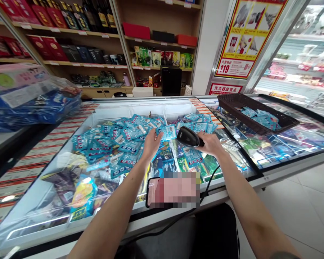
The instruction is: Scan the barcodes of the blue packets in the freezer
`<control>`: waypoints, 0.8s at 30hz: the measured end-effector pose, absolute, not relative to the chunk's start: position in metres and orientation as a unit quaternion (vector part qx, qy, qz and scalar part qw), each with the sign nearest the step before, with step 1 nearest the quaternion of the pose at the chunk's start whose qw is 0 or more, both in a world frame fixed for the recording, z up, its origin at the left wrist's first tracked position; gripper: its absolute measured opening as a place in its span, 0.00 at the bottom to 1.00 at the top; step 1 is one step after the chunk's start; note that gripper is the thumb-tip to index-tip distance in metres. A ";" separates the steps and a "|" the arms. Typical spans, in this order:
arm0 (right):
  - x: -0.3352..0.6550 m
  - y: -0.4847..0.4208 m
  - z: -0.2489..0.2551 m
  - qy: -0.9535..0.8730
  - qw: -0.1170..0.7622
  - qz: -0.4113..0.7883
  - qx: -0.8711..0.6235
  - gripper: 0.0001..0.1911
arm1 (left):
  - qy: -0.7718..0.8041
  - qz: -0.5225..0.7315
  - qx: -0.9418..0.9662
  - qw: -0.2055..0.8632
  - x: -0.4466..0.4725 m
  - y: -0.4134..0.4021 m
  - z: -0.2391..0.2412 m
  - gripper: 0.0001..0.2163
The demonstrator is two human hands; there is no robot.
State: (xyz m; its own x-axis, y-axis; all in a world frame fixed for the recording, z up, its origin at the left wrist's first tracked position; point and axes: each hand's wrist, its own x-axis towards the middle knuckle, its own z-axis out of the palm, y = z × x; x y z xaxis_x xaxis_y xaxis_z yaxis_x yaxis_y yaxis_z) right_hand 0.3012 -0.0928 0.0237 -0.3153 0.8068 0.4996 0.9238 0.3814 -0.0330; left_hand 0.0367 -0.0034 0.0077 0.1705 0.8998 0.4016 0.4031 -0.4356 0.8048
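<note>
Packet (169, 133), light blue with a pale label, sits at the middle of the view, held at its left end by the left hand (152, 145), whose fingers are pinched narrow on it. Just beside it, toward three o'clock, the right hand (211, 143) has its fingers curled around the handle of a black scanner (188, 136); some of those fingers are hidden. The scanner's head points at nine o'clock, toward the packet; whether the two touch, I cannot tell.

More blue packets (131, 132) lie heaped over the glass top (54, 207) of a chest cabinet, mostly from the middle out toward nine o'clock, with bagged goods showing through the glass. At six o'clock a phone (154, 192), its screen partly blurred out, lies by the near edge, and a black cable (211, 180) runs past it.

At three o'clock a dark brown basket (287, 124) holds several similar packets. At nine o'clock stands a plastic-wrapped bundle (29, 102). Shelves (83, 33) with bottles and boxes fill eleven o'clock, and a red-and-yellow poster (235, 68) hangs between one and two.
</note>
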 end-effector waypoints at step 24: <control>0.315 -0.086 0.014 -0.717 0.247 -0.200 -0.620 0.17 | 0.516 0.522 0.672 0.098 0.017 -0.003 0.015 0.20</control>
State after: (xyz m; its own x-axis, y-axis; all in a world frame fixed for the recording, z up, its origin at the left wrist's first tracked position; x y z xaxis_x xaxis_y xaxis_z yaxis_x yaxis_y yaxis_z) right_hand 0.3151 -0.0861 0.0141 -0.1092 0.7909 0.6021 0.9883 0.1513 -0.0194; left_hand 0.0173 -0.0030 0.0151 -0.0771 0.7956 0.6009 0.5905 -0.4492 0.6705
